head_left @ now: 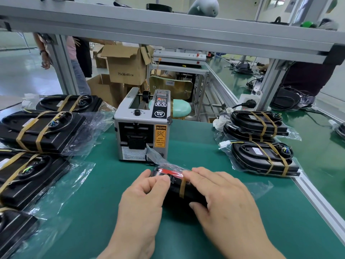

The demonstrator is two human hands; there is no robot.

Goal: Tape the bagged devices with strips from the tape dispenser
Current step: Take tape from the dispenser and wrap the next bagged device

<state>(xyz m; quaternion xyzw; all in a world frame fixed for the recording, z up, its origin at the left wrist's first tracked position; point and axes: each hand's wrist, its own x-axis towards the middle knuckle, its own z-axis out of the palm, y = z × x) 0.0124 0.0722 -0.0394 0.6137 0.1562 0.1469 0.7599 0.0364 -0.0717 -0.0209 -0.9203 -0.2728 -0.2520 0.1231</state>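
Factory packing line: aluminium-frame bench (168, 28), green mat (93, 212), stacked cartons (127, 68), tape dispenser (141, 131).

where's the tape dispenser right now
Head view, centre: the tape dispenser stands on the green mat, just behind the bagged device, between the left stack and the right stack of taped devices.
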